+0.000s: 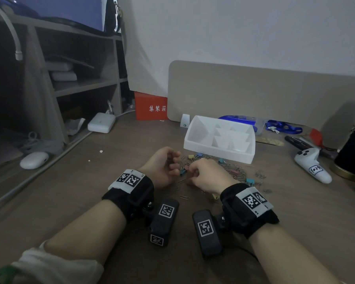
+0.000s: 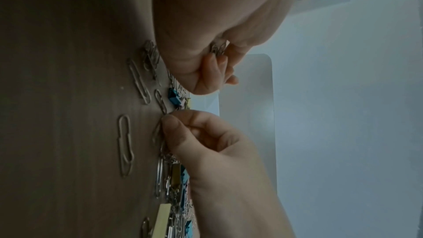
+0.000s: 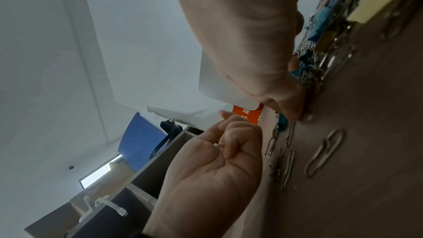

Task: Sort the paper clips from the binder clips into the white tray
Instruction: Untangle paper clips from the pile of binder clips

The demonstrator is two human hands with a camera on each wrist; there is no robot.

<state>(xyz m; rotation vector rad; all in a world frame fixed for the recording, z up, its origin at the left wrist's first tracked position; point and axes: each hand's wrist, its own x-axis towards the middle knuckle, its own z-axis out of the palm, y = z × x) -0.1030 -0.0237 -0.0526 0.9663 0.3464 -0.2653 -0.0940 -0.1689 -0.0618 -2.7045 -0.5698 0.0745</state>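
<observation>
While the left hand (image 1: pixel 164 168) keeps its fingers curled around a few paper clips (image 2: pixel 218 48), the right hand (image 1: pixel 207 175) pinches a paper clip at the near edge of the mixed pile (image 1: pixel 237 171) on the desk (image 1: pixel 111 181). The pile lies just before the white tray (image 1: pixel 219 138).

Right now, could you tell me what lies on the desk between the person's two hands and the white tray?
In the head view, a mixed pile of paper clips and coloured binder clips lies between the hands and the white tray.
</observation>
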